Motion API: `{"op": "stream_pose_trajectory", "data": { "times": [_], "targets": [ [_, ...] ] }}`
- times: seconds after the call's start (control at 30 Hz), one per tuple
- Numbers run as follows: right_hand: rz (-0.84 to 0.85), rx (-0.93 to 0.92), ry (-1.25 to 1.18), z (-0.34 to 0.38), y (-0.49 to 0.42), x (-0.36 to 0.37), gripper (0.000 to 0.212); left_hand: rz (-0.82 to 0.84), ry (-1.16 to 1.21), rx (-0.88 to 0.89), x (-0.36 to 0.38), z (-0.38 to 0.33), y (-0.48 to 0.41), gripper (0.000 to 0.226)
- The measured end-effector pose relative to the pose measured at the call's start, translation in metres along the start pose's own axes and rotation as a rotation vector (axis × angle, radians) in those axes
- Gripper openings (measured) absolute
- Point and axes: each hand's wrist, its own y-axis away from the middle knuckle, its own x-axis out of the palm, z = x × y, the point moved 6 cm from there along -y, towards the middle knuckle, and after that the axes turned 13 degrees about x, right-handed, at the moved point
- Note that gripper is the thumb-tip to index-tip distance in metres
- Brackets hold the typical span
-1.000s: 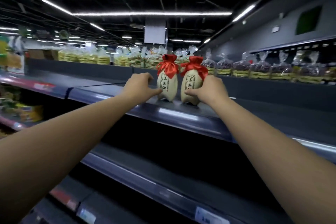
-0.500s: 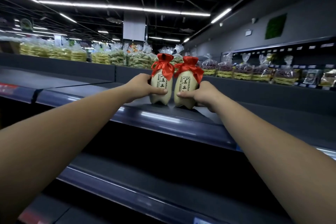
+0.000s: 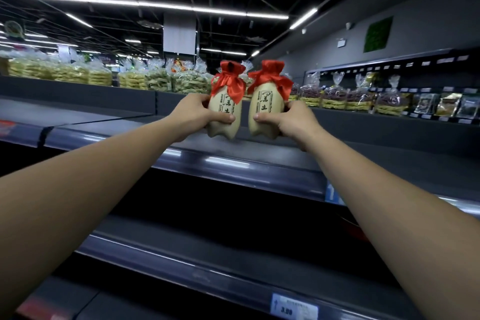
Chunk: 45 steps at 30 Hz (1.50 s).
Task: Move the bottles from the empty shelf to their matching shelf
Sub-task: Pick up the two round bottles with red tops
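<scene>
- Head camera: a dim supermarket aisle is stretching away under long ceiling light strips (image 3: 161, 5), with a grey wall running along the right side.
- A dark, bare top shelf (image 3: 104, 125) is crossing the view at chest height, its glossy front rail catching the lights; a second bare shelf (image 3: 207, 249) is sitting below it, carrying a blue-and-white price tag (image 3: 293, 306).
- Behind the top shelf's back panel, clear bags of pale noodles (image 3: 98, 75) are lining up to the left, and bags of darker goods (image 3: 335, 96) are standing in a row to the right.
- The left hand (image 3: 194, 114) is wrapping around the left bottle (image 3: 224, 112), thumb pressing across its front; the right hand (image 3: 291, 119) is gripping the right bottle (image 3: 265, 112) the same way.
- Both cream-coloured bottles, each topped with a red cloth tie, are standing upright and side by side, with a narrow gap between them, and are being held just above the top shelf's surface.
- Compared with half a second earlier, the bottles are sitting higher: their bases were resting on the shelf then and are now clearing it, and the pair is looming larger in view.
- The hands are keeping the same grips as before, thumbs still across the fronts.
</scene>
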Motion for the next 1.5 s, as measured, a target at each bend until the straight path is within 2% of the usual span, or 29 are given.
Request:
{"op": "stream_pose_trajectory", "data": {
  "times": [0.1,0.27,0.47,0.53,0.6,0.83,1.03,1.17,1.5],
  "targets": [
    [-0.051,-0.068,-0.013,0.016,0.021,-0.021,0.045,-0.033,0.075,0.060,-0.001,-0.028,0.008,0.038],
    [-0.110,-0.151,0.011,0.026,0.077,-0.067,0.030,-0.053,0.121,0.164,0.016,-0.071,0.028,0.034],
    [-0.215,-0.158,0.040,-0.012,0.158,-0.131,0.044,0.038,0.105,0.246,0.081,-0.124,0.067,0.035],
    [-0.251,-0.128,0.074,-0.036,0.189,-0.157,0.042,0.062,0.100,0.274,0.111,-0.141,0.083,0.035],
    [-0.308,-0.091,0.106,-0.064,0.224,-0.190,0.050,0.092,0.104,0.295,0.146,-0.159,0.103,0.037],
    [-0.519,0.090,0.208,-0.166,0.383,-0.321,0.059,0.273,0.195,0.356,0.290,-0.235,0.207,0.050],
    [-0.676,0.265,0.263,-0.242,0.540,-0.423,0.046,0.468,0.332,0.396,0.448,-0.309,0.315,0.059],
    [-0.814,0.386,0.284,-0.292,0.636,-0.488,0.055,0.593,0.452,0.426,0.551,-0.368,0.389,0.061],
    [-1.147,0.606,0.314,-0.382,0.801,-0.656,0.052,0.881,0.632,0.430,0.797,-0.497,0.515,0.061]
  ]
}}
